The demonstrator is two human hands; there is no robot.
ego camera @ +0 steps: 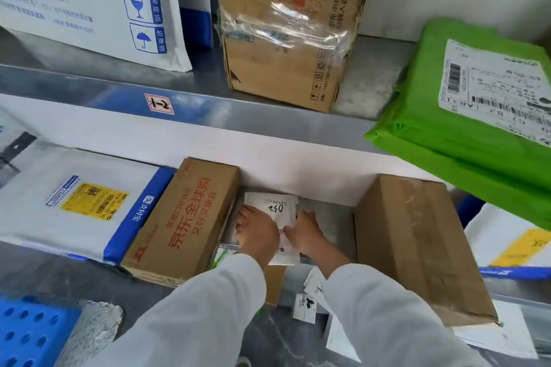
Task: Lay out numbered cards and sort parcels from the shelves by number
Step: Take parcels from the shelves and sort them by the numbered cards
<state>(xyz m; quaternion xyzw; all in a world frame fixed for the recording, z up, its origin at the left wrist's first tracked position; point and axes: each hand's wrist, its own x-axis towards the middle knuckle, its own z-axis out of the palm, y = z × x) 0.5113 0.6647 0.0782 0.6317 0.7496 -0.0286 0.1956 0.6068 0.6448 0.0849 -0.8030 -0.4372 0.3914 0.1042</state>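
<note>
Head view: both hands on a numbered packet, lower shelf

The white packet [283, 208], with a handwritten number on it, lies on the lower shelf [331, 217] between a red-printed box [185, 217] on its left and a plain box [417, 241] on its right. The left hand [258, 232] grips its left edge, fingers curled over it. The right hand [307, 234] pinches its right edge, thumb on top. On the upper shelf [89, 89] stand a taped box [286, 30] and, at the right, a green parcel [432, 116].
</note>
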